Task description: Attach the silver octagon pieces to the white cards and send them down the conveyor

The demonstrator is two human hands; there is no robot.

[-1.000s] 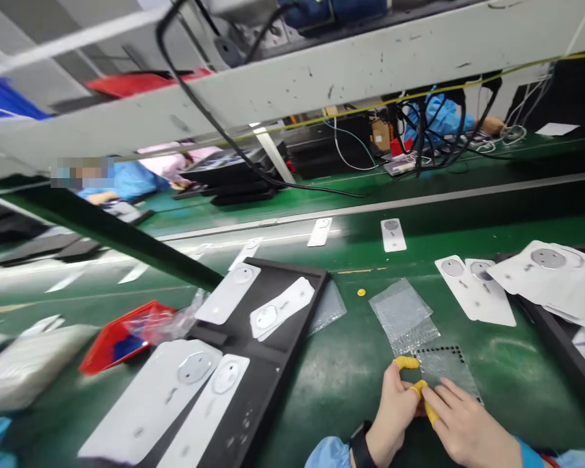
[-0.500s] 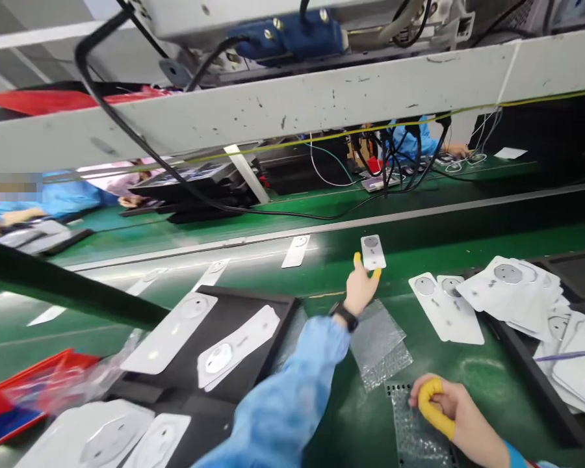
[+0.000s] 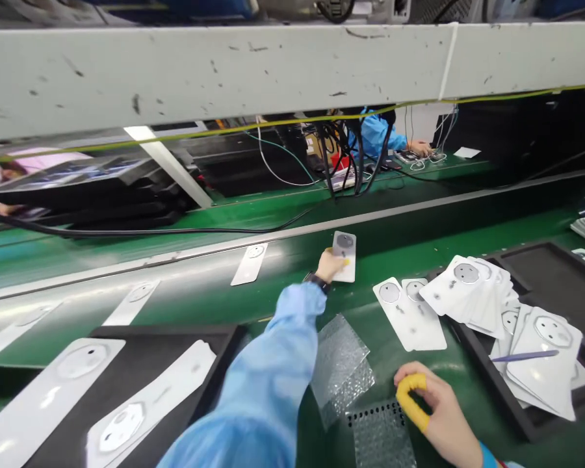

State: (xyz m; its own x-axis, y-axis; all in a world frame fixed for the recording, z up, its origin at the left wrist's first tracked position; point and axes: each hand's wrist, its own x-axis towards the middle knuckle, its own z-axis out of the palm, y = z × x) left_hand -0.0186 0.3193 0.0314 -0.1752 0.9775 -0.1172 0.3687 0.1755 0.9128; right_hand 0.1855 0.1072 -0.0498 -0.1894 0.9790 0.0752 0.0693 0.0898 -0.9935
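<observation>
Our left hand (image 3: 329, 265) has stretched out over the green conveyor belt (image 3: 409, 240), its fingers (image 3: 346, 262) now closed on a white card (image 3: 344, 250) with a grey disc, which sits tilted on the belt. Left of that card lies another white card (image 3: 249, 264); below it, clear bubble wrap (image 3: 338, 364); right of it, a loose stack of cards (image 3: 468, 286) in a black tray (image 3: 541, 244). Further below, our right hand (image 3: 436, 416) curls shut on nothing visible, yellow finger cots (image 3: 409, 396) on
</observation>
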